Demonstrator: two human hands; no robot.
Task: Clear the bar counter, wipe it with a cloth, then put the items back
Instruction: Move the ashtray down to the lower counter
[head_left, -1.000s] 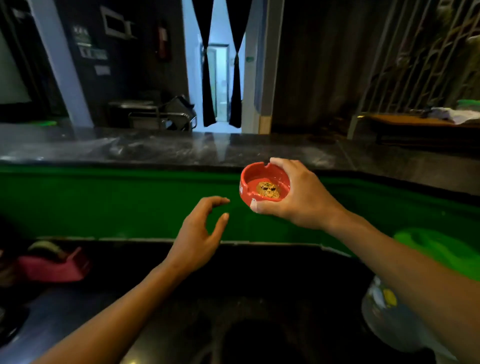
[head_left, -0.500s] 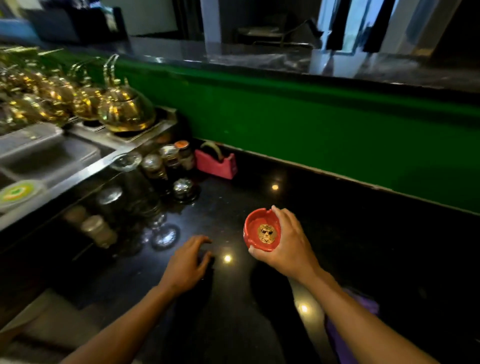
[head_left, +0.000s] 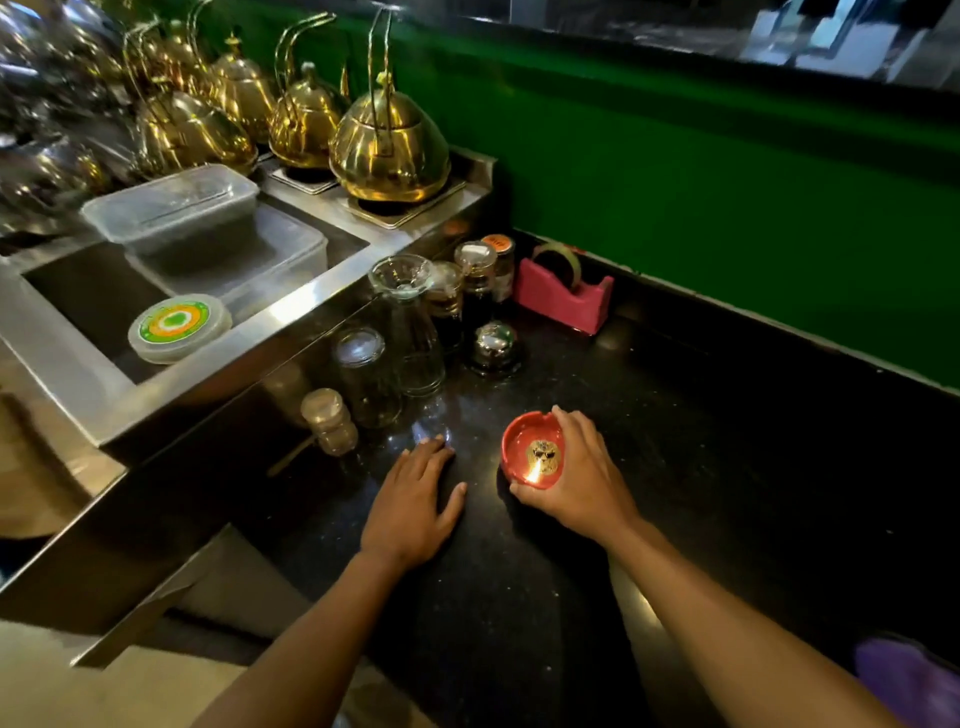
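My left hand (head_left: 410, 499) lies flat on the black worktop (head_left: 701, 467), fingers straight, holding nothing. Just to its right is the red ashtray (head_left: 530, 449), and my right hand (head_left: 576, 480) wraps it from the right side, thumb on the near rim and fingers curled over the far rim. The ashtray is round, so it has no long way to point. It sits low at the worktop; I cannot tell if its bottom touches yet. My right hand is the one that has it, so I think that hand must set it down and let go.

Past the ashtray, to its far left, stand the glass jars (head_left: 395, 343) and a small silver bell (head_left: 496, 345). Farther back from the ashtray sits a pink tape holder (head_left: 563, 299) by the green wall (head_left: 727, 182). There is open black worktop between the ashtray and all of these.
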